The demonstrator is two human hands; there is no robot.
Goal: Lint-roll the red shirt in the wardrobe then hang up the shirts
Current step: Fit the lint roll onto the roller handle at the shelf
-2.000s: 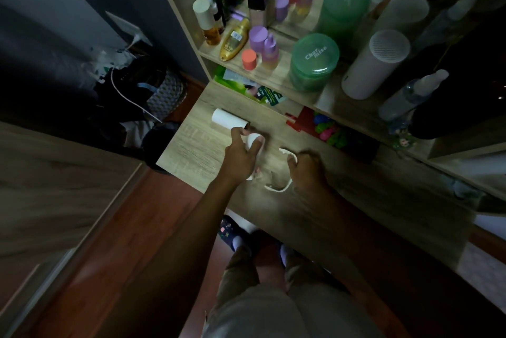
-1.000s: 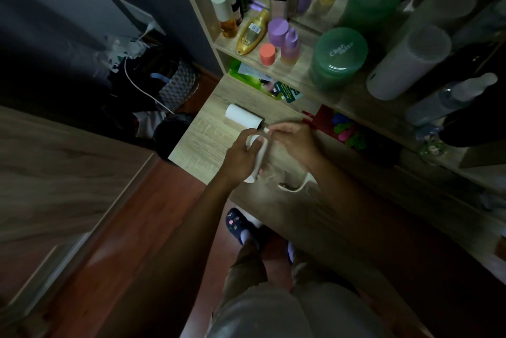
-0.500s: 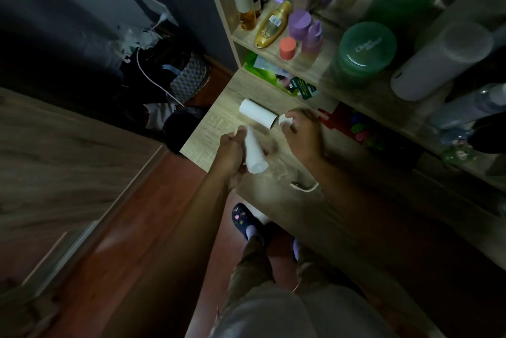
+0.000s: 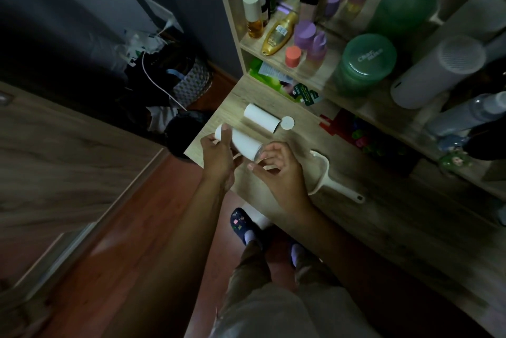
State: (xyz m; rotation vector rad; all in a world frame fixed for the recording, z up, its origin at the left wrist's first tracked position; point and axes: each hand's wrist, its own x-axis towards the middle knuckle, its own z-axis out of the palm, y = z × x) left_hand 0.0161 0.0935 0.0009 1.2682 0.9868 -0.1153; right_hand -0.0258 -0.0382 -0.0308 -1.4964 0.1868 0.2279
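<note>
1. Two hands on one white roll (image 4: pixel 242 143), held just above the desk (image 4: pixel 383 217) near its left front corner. Left hand (image 4: pixel 219 157) closed around the roll's left end, a fingertip over the end rim. Right hand (image 4: pixel 279 170) pinches the right end with thumb and fingertips, remaining fingers loosely curled.
2. The roll sits tilted, left end higher and further out, right end lower and toward the person. It bridges the gap between both hands.
3. Second white roll (image 4: pixel 261 118) lies flat on the desk just behind the hands, near the left edge. A small white round cap (image 4: pixel 288 122) rests at its right end, touching or nearly so; can't tell which.
4. White handle (image 4: pixel 332 181) of the lint roller lies on the desk just right of the right hand, bare, no roll fitted.
5. Shelf (image 4: pixel 276 59) along the back edge holds bottles and jars, not involved.
6. Progress, my read: early prep only. Looks like a roll is being readied for the handle. Roller not assembled.
7. Left to do: fit roll on handle, roll the red shirt, hang the shirts.
8. Red shirt, wardrobe interior, hangers: none in view, so their position relative to the hands can't be given.
</note>
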